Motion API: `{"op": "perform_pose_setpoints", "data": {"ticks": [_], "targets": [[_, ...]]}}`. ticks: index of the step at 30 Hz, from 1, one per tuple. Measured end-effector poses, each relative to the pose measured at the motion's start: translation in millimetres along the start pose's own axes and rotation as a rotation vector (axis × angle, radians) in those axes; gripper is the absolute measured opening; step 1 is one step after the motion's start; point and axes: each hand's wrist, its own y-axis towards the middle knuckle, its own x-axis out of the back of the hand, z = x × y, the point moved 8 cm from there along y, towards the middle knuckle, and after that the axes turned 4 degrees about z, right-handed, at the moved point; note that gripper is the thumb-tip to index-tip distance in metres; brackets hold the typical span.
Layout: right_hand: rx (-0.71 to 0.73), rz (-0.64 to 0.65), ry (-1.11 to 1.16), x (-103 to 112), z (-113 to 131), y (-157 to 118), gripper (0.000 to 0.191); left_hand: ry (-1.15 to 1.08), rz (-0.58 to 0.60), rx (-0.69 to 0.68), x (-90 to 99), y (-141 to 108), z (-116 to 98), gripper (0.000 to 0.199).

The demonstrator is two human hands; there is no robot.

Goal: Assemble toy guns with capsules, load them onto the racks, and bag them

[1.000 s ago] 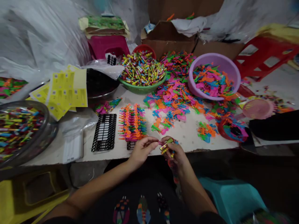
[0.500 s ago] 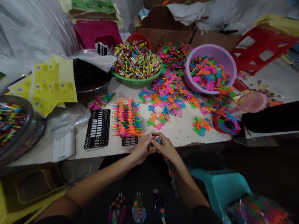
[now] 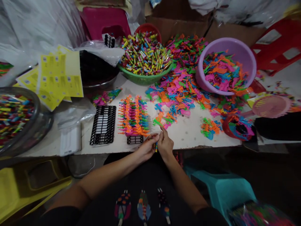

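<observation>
My left hand [image 3: 148, 148] is closed round a few small multicoloured tubes [image 3: 156, 147], mostly hidden by the fingers. Pressed up against it, my right hand [image 3: 165, 145] is closed on the same tubes, its index finger pointing away from me. Both hands are at the table's front edge. Just left of them stands a black plastic rack [image 3: 135, 140], its rows filled with small toy-gun-shaped plastic pieces [image 3: 133, 116] in orange, pink, green and blue. Further left lies a second black rack [image 3: 103, 125] with no pieces in it.
A green basin [image 3: 145, 79] holds many similar tubes. Loose plastic pieces [image 3: 178, 84] are heaped beside a purple basin [image 3: 250, 66] of more pieces. A red bowl [image 3: 227, 127], yellow label sheets [image 3: 54, 78] and a clear tub [image 3: 35, 116] of tubes surround the work spot. A teal stool [image 3: 225, 185] stands right.
Both hands had been cupped round a bunch of tubes. Now the right hand has turned more upright with its index finger extended, and fewer tubes show. The view has shifted slightly.
</observation>
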Motion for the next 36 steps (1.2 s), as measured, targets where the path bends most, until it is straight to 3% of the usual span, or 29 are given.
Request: {"op": "perform_pose_setpoints", "data": {"ticks": [4,7,10,14,17,19,22,24,25,27,30,32,36], "targets": [[0.035,-0.153,0.251,2,-2,12,0.038,0.024,0.057,-0.044,-8.5,4,-7,0.035],[0.028,-0.104,0.380,-7,-7,21,0.034,0.070,0.055,-0.106,-9.6,5,-13,0.042],[-0.030,0.108,0.534,-20,-16,26,0.037,0.094,0.025,-0.081,-5.9,6,-11,0.037],[-0.035,0.534,0.746,-27,-18,17,0.027,0.079,-0.078,0.007,6.9,6,-7,0.027],[-0.044,0.690,0.767,-22,-25,9,0.037,0.081,-0.067,0.081,8.3,7,-3,0.023],[-0.080,0.620,0.741,-16,-34,12,0.033,0.104,-0.078,0.110,9.6,6,-2,0.022],[-0.075,0.270,0.753,7,-43,19,0.026,0.117,-0.153,0.156,16.8,3,0,0.021],[0.025,0.038,0.751,26,-37,16,0.021,0.111,-0.173,0.209,20.8,0,4,0.019],[0.113,-0.009,0.713,33,-28,12,0.018,0.099,-0.163,0.239,21.5,-1,7,0.019],[0.333,0.044,0.566,37,-2,1,0.016,0.058,-0.119,0.264,20.9,-2,8,0.018],[0.595,0.315,0.384,27,25,-16,0.025,0.025,-0.069,0.224,19.4,-2,3,0.014],[0.557,0.291,0.391,29,21,-6,0.026,0.038,-0.127,0.213,24.3,-3,1,0.010],[0.248,-0.140,0.176,32,-11,42,0.029,0.053,-0.198,0.261,27.0,-5,7,0.006]]}}
